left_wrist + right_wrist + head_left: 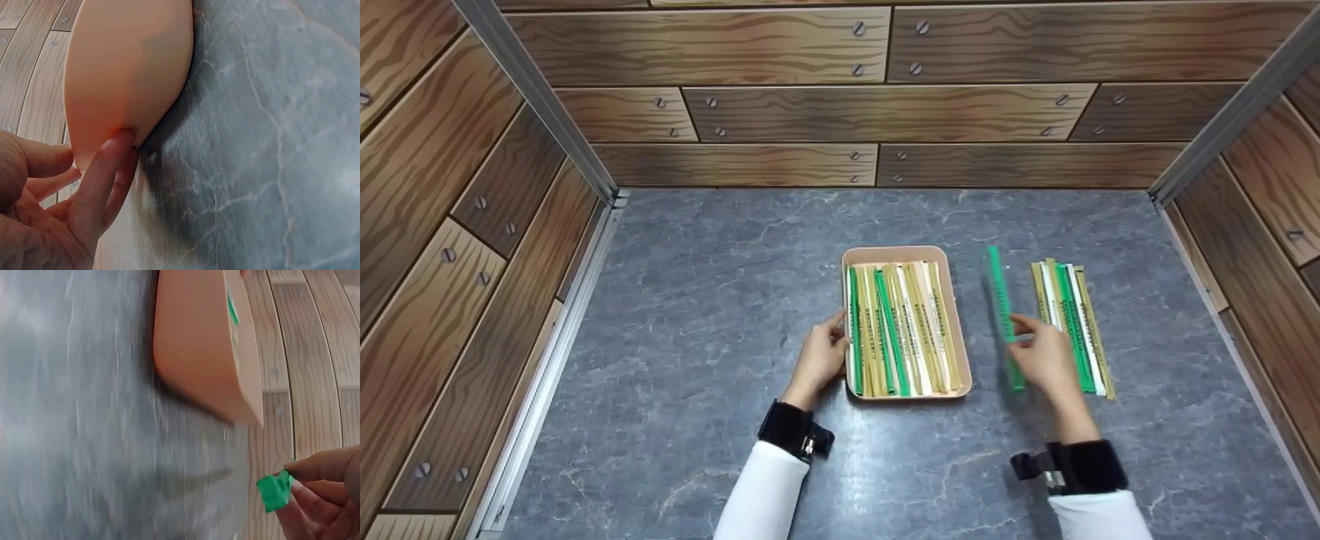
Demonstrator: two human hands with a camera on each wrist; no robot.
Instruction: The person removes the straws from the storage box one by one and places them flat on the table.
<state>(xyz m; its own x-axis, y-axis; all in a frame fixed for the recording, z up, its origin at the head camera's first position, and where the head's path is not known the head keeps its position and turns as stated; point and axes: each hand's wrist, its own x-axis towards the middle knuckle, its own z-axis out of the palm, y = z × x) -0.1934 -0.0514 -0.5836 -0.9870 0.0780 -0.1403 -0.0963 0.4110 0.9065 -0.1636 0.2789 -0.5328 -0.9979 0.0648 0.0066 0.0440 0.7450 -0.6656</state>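
Observation:
In the head view a shallow peach tray (958, 330) holds a row of long, slim stick packets (915, 330) in gold, green and white, with dark print on them. My left hand (819, 358) holds the tray at its left side; in the left wrist view the fingers press its outer wall and the thumb is at the rim. To the tray's right, my right hand (1044, 358) pinches a green stick packet (996, 277), blurred and clear of the tray. The right wrist view shows the packet's crinkled end (274, 493) between thumb and fingers.
Beside the right hand lies a second row of stick packets (1087, 330) in gold, white and green, partly covered by that hand. The grey marbled tabletop (720, 262) is bounded by wood-patterned walls (780, 112) at the back and both sides.

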